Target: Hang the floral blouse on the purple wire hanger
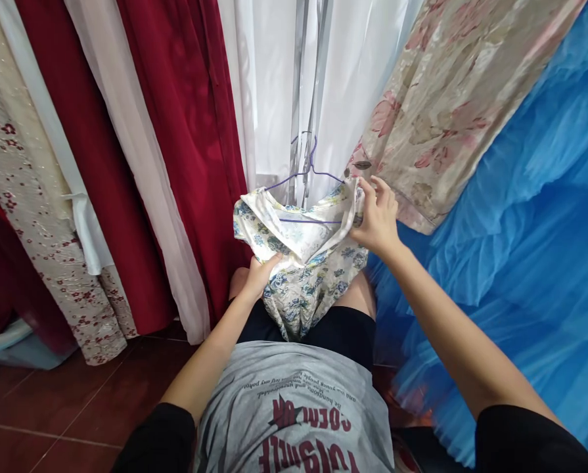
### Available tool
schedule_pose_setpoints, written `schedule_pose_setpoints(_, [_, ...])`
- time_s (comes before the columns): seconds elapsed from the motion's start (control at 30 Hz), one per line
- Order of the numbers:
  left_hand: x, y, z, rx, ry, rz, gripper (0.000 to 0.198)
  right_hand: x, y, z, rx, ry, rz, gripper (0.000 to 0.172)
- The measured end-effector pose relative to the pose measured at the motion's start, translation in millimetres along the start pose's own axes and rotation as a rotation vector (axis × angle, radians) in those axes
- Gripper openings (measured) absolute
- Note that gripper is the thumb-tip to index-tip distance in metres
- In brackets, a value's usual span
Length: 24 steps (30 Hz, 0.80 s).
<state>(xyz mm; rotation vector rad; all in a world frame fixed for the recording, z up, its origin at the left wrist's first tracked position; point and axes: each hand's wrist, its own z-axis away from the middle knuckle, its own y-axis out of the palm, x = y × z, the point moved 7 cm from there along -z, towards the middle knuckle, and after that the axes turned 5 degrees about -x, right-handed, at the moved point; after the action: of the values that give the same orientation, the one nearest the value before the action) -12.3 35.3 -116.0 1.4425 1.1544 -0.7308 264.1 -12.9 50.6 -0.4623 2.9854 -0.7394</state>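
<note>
A white blouse with blue and yellow flowers (pixel 313 282) lies over my lap, its neckline spread around a purple wire hanger (pixel 318 172). The hanger's hook points away from me, and its lower bar shows through the neck opening. My left hand (pixel 263 272) pinches the blouse front near the bottom of the neckline, thumb on top, other fingers hidden beneath the cloth. At the right shoulder, my right hand (pixel 378 213) grips the collar edge between thumb and fingers, close to that end of the hanger.
Long white cloth (pixel 269 98) hangs straight ahead, with dark red fabric (pixel 185 131) to its left. A beige floral cloth (pixel 436 125) and blue tulle (pixel 520 263) hang on the right. A light blue basin (pixel 27 355) stands on the red tiled floor (pixel 87 407).
</note>
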Motion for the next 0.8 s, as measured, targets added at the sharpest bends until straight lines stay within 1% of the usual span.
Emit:
schedule_pose_setpoints(0.03, [3, -0.6, 2, -0.018, -0.002, -0.004, 0.060, 12, 2, 9, -0.016, -0.022, -0.025, 0.078])
schedule_pose_setpoints(0.07, [5, -1.3, 4, -0.033, 0.000, -0.012, 0.059, 27, 8, 20, 0.024, -0.068, -0.070, 0.071])
schedule_pose_setpoints(0.1, [5, -2.0, 5, -0.042, 0.004, -0.023, 0.059, 42, 19, 33, 0.123, -0.123, -0.122, 0.063])
schedule_pose_setpoints(0.17, [3, -3.0, 5, -0.036, 0.012, -0.047, 0.060, 68, 48, 61, 0.429, -0.193, -0.193, 0.050])
schedule_pose_setpoints(0.2, [2, -3.5, 4, -0.021, 0.017, -0.055, 0.061, 76, 63, 75, 0.579, -0.199, -0.193, 0.046])
schedule_pose_setpoints(0.23, [0, -4.4, 3, -0.001, 0.022, -0.060, 0.062, 80, 76, 86, 0.695, -0.191, -0.173, 0.042])
schedule_pose_setpoints(0.27, [-2, -6.3, 2, 0.015, 0.029, -0.069, 0.062, 83, 85, 94, 0.767, -0.184, -0.145, 0.035])
schedule_pose_setpoints(0.3, [-4, -9.9, -1, 0.013, 0.041, -0.081, 0.061, 86, 92, 99, 0.806, -0.194, -0.124, 0.028])
schedule_pose_setpoints(0.37, [-7, -21.8, -6, -0.041, 0.098, -0.118, 0.057, 93, 97, 102, 0.826, -0.243, -0.139, 0.021])
schedule_pose_setpoints(0.43, [-9, -33.9, -11, -0.109, 0.191, -0.158, 0.051, 97, 96, 101, 0.811, -0.253, -0.194, 0.021])
schedule_pose_setpoints(0.5, [-9, -41.3, -11, -0.154, 0.278, -0.201, 0.049, 99, 92, 101, 0.787, -0.237, -0.239, 0.020])
schedule_pose_setpoints(0.57, [-8, -46.3, -4, -0.238, 0.367, -0.278, 0.056, 99, 91, 103, 0.767, -0.221, -0.254, 0.021])
schedule_pose_setpoints(0.63, [-10, -49.0, 12, -0.365, 0.480, -0.382, 0.067, 98, 91, 106, 0.741, -0.223, -0.246, 0.025])
schedule_pose_setpoints(0.67, [-12, -47.1, 22, -0.398, 0.540, -0.429, 0.070, 97, 92, 108, 0.718, -0.229, -0.233, 0.028])
schedule_pose_setpoints(0.7, [-12, -42.3, 32, -0.387, 0.591, -0.474, 0.068, 96, 92, 110, 0.691, -0.239, -0.218, 0.032])
schedule_pose_setpoints(0.73, [-11, -34.5, 41, -0.326, 0.628, -0.515, 0.061, 95, 92, 111, 0.662, -0.253, -0.204, 0.035])
schedule_pose_setpoints(0.77, [-8, -23.9, 48, -0.218, 0.649, -0.555, 0.050, 95, 93, 113, 0.636, -0.272, -0.191, 0.038])
schedule_pose_setpoints(0.8, [-2, -11.7, 54, -0.083, 0.658, -0.594, 0.039, 94, 93, 114, 0.616, -0.295, -0.182, 0.041])
